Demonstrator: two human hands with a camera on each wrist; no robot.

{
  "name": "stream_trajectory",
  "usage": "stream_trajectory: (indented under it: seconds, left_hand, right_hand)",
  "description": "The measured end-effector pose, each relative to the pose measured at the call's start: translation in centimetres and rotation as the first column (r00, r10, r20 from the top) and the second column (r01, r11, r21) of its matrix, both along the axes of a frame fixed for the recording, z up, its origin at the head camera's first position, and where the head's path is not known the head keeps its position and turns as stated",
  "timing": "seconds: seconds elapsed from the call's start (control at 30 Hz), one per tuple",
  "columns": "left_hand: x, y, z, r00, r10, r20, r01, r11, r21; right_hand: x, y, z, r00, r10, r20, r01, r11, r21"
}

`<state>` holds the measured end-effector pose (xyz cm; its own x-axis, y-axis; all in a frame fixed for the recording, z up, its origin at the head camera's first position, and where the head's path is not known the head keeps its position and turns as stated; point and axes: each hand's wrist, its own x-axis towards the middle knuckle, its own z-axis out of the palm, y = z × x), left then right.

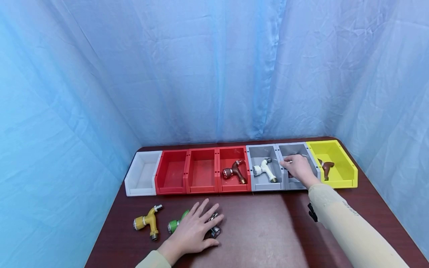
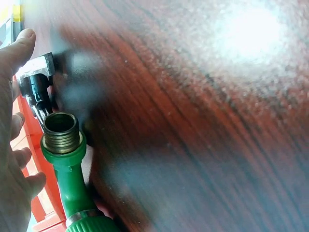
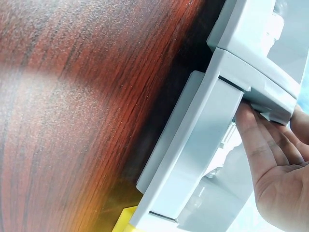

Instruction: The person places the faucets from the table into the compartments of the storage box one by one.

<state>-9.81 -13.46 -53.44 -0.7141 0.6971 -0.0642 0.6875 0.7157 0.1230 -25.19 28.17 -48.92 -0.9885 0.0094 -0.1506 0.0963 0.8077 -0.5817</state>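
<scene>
My left hand (image 1: 192, 232) is spread with straight fingers over a green tap (image 1: 173, 226) and a black-and-silver tap (image 1: 215, 231), partly covering both. In the left wrist view, the threaded end of the green tap (image 2: 62, 133) lies beside the fingers. A yellow tap (image 1: 147, 222) lies left of them. My right hand (image 1: 298, 168) reaches to the second grey bin (image 1: 296, 185) and pinches its left side wall, next to the first grey bin. The right wrist view shows fingers (image 3: 258, 140) inside the bin against that wall, with the thumb at its edge.
The bins stand in a row at the back: white (image 1: 141, 191), several red (image 1: 202, 189), two grey, one yellow (image 1: 340, 183). A brown tap (image 1: 236, 172) lies in the rightmost red bin, a white tap (image 1: 264, 170) in the first grey, a red-brown tap (image 1: 326, 169) in the yellow. Blue curtains (image 1: 201, 74) surround the table.
</scene>
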Motion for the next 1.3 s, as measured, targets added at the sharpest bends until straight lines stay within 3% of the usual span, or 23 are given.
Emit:
stream_trajectory:
  seconds: [0.43,0.87,1.13,1.3]
  left_hand:
    - [0.5,0.0,-0.2,0.997,0.007,0.078,-0.005,1.000,-0.023]
    - [1.5,-0.2,-0.5,0.996,-0.091,-0.012,0.091,0.995,-0.027]
    - [1.5,-0.4,-0.9,0.973,-0.188,-0.131,0.193,0.981,0.023]
    - [1.4,-0.5,-1.1,0.962,-0.210,-0.177,0.218,0.976,0.028]
  right_hand:
    - [0.0,0.1,0.0,1.000,0.009,-0.009,-0.009,1.000,-0.001]
    - [0.1,0.0,-0.1,1.000,0.012,0.003,-0.012,1.000,-0.006]
    - [0.1,-0.1,-0.2,1.000,0.004,0.012,-0.004,1.000,-0.007]
    - [0.1,0.0,-0.2,1.000,0.005,0.006,-0.005,1.000,-0.001]
